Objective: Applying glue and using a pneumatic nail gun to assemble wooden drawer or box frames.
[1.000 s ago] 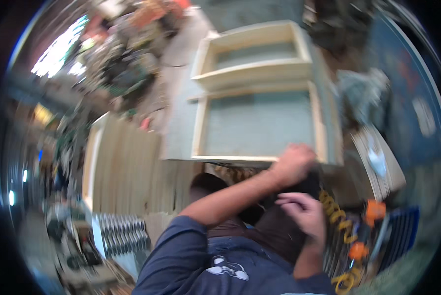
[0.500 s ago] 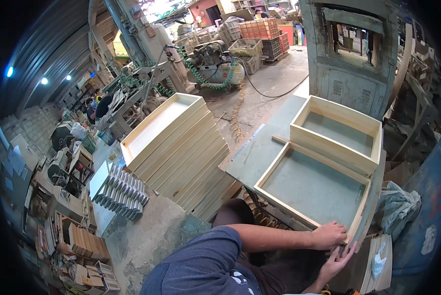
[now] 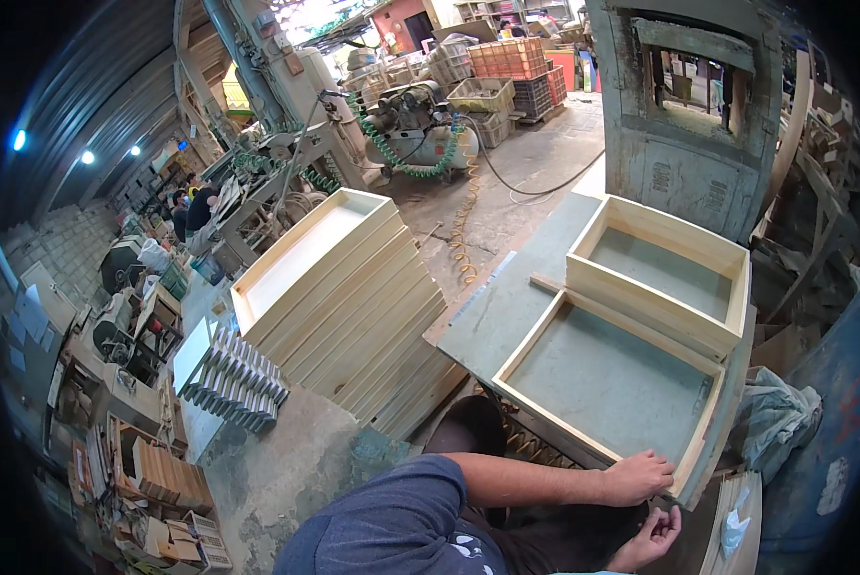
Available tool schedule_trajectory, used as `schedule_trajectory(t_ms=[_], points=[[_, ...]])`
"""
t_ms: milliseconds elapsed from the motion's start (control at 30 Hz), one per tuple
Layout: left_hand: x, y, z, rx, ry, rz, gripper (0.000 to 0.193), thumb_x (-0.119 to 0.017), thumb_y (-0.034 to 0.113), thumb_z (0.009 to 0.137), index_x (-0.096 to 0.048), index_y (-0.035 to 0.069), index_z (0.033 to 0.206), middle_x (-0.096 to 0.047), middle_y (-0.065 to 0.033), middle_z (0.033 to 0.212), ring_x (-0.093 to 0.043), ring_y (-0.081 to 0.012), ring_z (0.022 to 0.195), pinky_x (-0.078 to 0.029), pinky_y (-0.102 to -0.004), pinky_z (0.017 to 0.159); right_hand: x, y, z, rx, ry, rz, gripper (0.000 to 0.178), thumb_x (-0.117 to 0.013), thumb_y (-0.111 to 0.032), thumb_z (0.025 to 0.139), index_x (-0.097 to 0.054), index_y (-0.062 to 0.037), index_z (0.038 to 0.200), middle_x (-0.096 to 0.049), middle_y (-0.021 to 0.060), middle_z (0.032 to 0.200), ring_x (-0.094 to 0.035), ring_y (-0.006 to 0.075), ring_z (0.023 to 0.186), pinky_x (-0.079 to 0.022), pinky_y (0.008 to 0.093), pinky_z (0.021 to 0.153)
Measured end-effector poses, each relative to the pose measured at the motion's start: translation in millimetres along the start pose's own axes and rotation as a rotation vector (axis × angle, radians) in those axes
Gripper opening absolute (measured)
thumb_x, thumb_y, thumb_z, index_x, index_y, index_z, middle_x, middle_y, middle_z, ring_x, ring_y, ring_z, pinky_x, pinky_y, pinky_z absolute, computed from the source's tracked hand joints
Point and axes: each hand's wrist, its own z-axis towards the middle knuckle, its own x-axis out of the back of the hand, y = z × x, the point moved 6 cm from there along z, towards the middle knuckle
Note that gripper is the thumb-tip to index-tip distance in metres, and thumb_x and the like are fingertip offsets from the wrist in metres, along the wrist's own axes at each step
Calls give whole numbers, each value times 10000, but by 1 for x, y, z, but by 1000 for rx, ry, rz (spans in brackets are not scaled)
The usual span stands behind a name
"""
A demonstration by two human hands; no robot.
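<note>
A shallow, open wooden frame (image 3: 583, 424) lies flat on the grey-green tabletop (image 3: 631, 379), its near corner at the table's front edge. My left hand (image 3: 638, 478) reaches across from the left and is closed over that near corner. Just below it, past the table edge, my right hand (image 3: 649, 539) is curled with thumb and fingertips together. Whatever it pinches, if anything, is too small to make out. Behind the frame sits a deeper wooden box frame (image 3: 655, 302), against a thin wooden strip (image 3: 547, 284).
A tall stack of wooden box frames (image 3: 348, 307) stands left of the table. Metal rails (image 3: 233, 374) are piled beyond it. A large grey machine (image 3: 684, 125) rises behind the table, with a crumpled cloth (image 3: 780, 407) at right. An air compressor (image 3: 420, 134) with coiled hoses stands farther back.
The fingers of my right hand have gone from spread and pointing up to curled together, slightly lower. My left hand stays at the frame's corner.
</note>
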Motion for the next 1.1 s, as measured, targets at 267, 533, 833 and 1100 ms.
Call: schedule_trajectory(t_ms=[267,533,833,1100], points=[[0,-2,2,6,-37,-107,177,-613,50,663,-625,39,840,-618,-156,905,-588,-345,924,-468,-439,813,21,3,-3,-143,53,140,176,-543,-113,965,-619,44,992,-621,84,780,-579,125,652,-510,252,627],[21,0,12,-13,12,8,129,-631,93,808,-622,59,932,-594,-80,897,-576,-282,854,-434,-404,749,58,-11,-16,-105,223,209,369,-489,-234,1006,-495,-51,685,-408,-25,538,-437,57,506,-361,221,475],[12,11,11,-42,-5,40,145,-637,136,837,-624,60,960,-594,-69,925,-572,-264,898,-420,-382,757,217,-13,-40,-121,411,-1124,865,-816,-249,711,-314,-86,1397,-541,239,1214,-523,365,1124,-437,440,930],[14,-1,6,11,2,23,148,-638,141,823,-618,80,957,-584,-69,920,-576,-264,911,-425,-394,778,243,55,-49,-619,61,-1141,1195,-801,-422,704,33,-143,1512,-624,298,1090,-618,432,998,-485,483,844]])
